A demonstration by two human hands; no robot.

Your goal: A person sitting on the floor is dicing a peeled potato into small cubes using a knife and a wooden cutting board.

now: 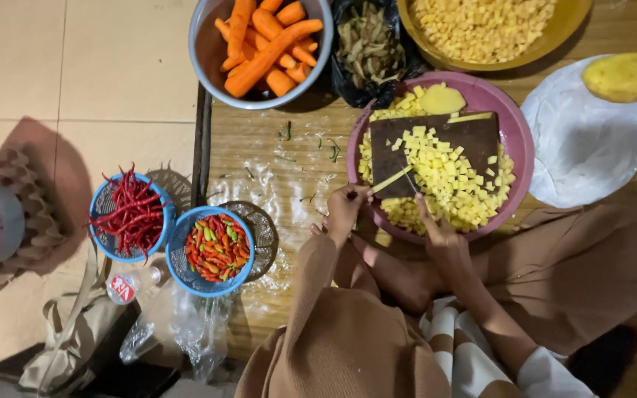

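Observation:
A pink basin (514, 125) sits on the wooden mat with a dark cutting board (473, 136) laid across it. Yellow potato cubes (455, 180) are heaped on the board and in the basin. My left hand (344, 210) pinches one end of a long potato strip (392, 179) that reaches onto the board. My right hand (436, 228) is at the basin's near rim, closed on a thin knife (411, 183) whose blade points at the strip. A peeled potato half (442, 98) lies at the far edge of the basin.
A grey bowl of carrots (263, 44), a black bag of peelings (369, 48) and a yellow bowl of diced potato (481, 26) stand at the back. A whole peeled potato (621, 76) lies on white plastic (591, 147). Two blue baskets hold chillies (130, 214), (215, 249).

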